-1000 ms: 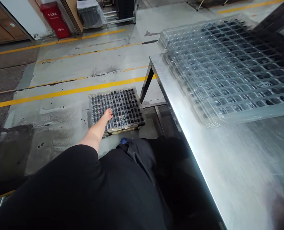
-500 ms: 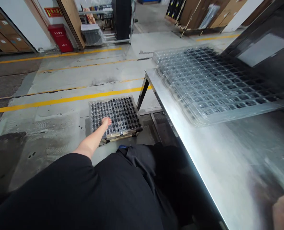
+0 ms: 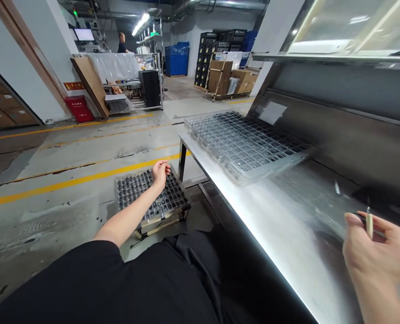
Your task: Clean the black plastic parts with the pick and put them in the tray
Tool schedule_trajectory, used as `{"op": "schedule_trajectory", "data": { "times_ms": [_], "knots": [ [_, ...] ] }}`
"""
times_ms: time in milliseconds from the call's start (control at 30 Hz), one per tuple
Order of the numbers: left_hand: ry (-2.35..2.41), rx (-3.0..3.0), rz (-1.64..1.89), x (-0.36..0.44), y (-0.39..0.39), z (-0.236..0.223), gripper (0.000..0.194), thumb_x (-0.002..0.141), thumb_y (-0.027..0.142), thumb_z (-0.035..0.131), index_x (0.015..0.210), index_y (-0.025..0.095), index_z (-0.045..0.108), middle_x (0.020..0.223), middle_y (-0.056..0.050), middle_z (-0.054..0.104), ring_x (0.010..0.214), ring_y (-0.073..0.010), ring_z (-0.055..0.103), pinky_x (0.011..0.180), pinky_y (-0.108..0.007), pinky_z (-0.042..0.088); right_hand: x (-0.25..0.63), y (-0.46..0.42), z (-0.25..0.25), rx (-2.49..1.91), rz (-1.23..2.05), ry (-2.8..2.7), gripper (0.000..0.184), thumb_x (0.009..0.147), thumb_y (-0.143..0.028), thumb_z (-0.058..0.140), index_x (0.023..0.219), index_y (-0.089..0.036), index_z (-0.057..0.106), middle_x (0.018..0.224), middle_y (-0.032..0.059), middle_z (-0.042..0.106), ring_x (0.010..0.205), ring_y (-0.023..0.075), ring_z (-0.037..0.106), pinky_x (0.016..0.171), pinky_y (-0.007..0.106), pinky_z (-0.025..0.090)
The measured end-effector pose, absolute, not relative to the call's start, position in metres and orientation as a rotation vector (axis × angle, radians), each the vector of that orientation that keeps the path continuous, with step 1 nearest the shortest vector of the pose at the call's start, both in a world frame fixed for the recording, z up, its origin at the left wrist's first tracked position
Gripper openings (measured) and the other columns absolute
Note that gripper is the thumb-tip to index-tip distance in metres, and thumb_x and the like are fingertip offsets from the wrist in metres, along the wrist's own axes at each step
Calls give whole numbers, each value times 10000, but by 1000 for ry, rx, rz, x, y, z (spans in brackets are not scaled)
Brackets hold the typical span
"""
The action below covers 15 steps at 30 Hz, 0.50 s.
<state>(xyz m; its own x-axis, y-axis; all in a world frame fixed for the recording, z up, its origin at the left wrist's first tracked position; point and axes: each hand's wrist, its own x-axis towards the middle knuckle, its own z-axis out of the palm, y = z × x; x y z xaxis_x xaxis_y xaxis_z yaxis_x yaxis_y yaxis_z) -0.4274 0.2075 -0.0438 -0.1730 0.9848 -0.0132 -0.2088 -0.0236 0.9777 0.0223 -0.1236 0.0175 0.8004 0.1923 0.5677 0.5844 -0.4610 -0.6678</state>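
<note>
My left hand (image 3: 160, 173) is raised above a clear plastic tray (image 3: 146, 220) on a low stand, its fingers curled together; whatever they may hold is hidden. Many small dark parts fill that tray's pockets. At the right, over the metal table, my right hand (image 3: 377, 252) grips a small slim tool with a pale handle (image 3: 369, 223) and a thin metal tip pointing up. Something small and black shows by the thumb, too little of it to name. Clear pocketed trays (image 3: 243, 148) lie on the table's far left part, with dark parts in their pockets.
The steel table (image 3: 280, 220) has a long edge beside my body and a shelf (image 3: 334, 56) above its back. Beyond the yellow floor line stand a red bin (image 3: 79, 109), a rack with black crates (image 3: 150, 88) and cardboard boxes (image 3: 220, 76). A person (image 3: 122, 44) is far back.
My view has tilted up. The left hand has come up off the low tray, its fingers curled. My right hand has come further into view, showing the slim tool.
</note>
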Motion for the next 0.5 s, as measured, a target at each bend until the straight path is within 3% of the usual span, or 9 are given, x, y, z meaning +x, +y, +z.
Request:
{"op": "schedule_trajectory", "data": {
  "times_ms": [100, 233, 333, 500],
  "knots": [
    [973, 1065, 1473, -397, 193, -10, 199, 888, 279, 608, 1042, 176, 682, 800, -5, 674, 613, -95, 598, 564, -201, 445, 22, -123, 22, -1974, -468, -576, 634, 777, -598, 709, 1189, -139, 859, 857, 135, 711, 746, 322, 640, 807, 483, 499],
    [769, 1155, 1475, -372, 166, 14, 232, 861, 345, 657, 1012, 177, 705, 782, -10, 678, 602, -104, 590, 570, -220, 453, 22, -120, 23, -2008, -427, -574, 452, 784, -554, 737, 1056, -205, 828, 884, 122, 729, 802, 341, 668, 853, 477, 506],
    [646, 1225, 1433, -355, 145, 25, 243, 889, 373, 679, 1020, 176, 734, 792, -15, 690, 614, -106, 600, 578, -225, 461, 21, -117, 22, -1990, -433, -627, 329, 793, -470, 756, 998, -215, 786, 927, 122, 756, 863, 331, 708, 874, 438, 511],
    [298, 1537, 1285, -303, 108, 63, 224, 1002, 295, 617, 1109, 170, 768, 828, -20, 717, 693, -112, 645, 670, -234, 518, 23, -117, 24, -1965, -446, -677, 292, 800, -425, 765, 989, -203, 758, 982, 132, 773, 896, 299, 729, 878, 398, 508]
  ]
}}
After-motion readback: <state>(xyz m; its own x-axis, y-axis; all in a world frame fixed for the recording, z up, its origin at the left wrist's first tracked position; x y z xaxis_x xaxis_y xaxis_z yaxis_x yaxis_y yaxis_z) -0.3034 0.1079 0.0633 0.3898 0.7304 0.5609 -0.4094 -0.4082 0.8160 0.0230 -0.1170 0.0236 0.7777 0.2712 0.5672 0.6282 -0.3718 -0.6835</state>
